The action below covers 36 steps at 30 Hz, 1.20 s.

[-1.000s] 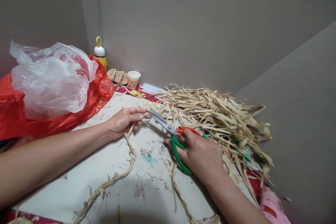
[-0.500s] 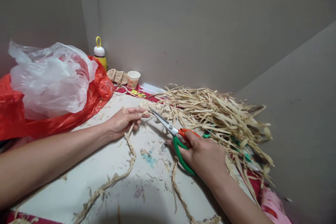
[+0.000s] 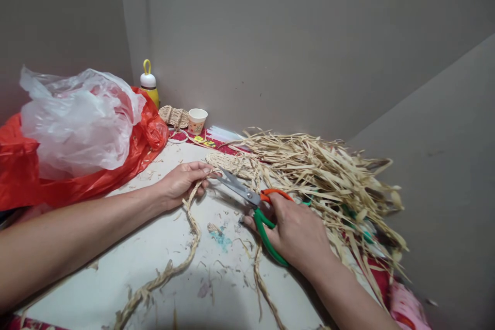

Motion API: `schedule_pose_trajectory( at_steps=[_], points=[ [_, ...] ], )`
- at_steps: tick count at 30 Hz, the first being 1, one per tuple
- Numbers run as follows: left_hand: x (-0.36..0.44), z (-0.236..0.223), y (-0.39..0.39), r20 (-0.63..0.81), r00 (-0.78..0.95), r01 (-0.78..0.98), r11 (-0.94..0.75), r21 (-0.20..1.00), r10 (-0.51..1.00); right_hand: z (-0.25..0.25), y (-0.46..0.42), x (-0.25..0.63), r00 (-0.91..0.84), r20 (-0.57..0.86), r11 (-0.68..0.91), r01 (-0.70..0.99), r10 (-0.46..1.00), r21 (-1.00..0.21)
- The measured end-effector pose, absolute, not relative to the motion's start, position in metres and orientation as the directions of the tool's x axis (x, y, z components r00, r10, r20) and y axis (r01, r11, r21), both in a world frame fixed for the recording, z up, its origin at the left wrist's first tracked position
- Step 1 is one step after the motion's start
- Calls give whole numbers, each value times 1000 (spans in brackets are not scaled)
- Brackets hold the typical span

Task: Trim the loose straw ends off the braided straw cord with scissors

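Between the fingertips of my left hand point(image 3: 189, 180) is the upper part of a braided straw cord point(image 3: 195, 227), which winds down over the board toward me. My right hand point(image 3: 296, 232) grips scissors point(image 3: 247, 193) with one orange and one green handle. Their blades are slightly parted, with the tips close by my left fingertips at the cord; whether they touch it I cannot tell. Behind the blades lies a flat woven straw piece point(image 3: 232, 165). A second stretch of braided cord point(image 3: 265, 289) runs down below my right hand.
A heap of dry straw strips point(image 3: 320, 170) covers the right side. At left bulge a red plastic bag point(image 3: 154, 131) and a clear one point(image 3: 77, 129). Along the wall stand a yellow bottle point(image 3: 149, 87), a woven sole-shaped piece point(image 3: 174, 116) and a paper cup point(image 3: 197, 121). Scraps litter the white board point(image 3: 162, 299).
The scissors have tilted and shifted slightly, their tips moving down and left toward my left fingertips. My left hand still pinches the cord, its fingers a little lower.
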State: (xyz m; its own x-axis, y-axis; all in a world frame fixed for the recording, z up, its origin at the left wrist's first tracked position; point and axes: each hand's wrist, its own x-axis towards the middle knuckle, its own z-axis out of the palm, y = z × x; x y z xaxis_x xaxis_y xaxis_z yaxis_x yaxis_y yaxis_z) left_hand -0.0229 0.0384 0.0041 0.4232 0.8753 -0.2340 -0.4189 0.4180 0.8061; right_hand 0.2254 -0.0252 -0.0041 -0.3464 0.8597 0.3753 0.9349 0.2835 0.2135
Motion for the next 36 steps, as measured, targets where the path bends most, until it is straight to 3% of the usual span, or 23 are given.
schedule_pose_trajectory(
  at_steps=[7,18,31,36],
  points=[
    [-22,6,36,-190,460,-400,393,828,868,-3,-28,223,-339,408,240,931,848,275],
    [-22,9,35,-297,477,-398,504,767,827,-9,-27,228,-340,444,225,930,829,292],
    [-25,-2,34,-201,552,-318,427,847,809,-7,-30,225,-352,459,222,923,816,314],
    [-24,2,34,-215,511,-340,425,839,833,-12,-28,229,-277,461,195,956,843,219]
  ],
)
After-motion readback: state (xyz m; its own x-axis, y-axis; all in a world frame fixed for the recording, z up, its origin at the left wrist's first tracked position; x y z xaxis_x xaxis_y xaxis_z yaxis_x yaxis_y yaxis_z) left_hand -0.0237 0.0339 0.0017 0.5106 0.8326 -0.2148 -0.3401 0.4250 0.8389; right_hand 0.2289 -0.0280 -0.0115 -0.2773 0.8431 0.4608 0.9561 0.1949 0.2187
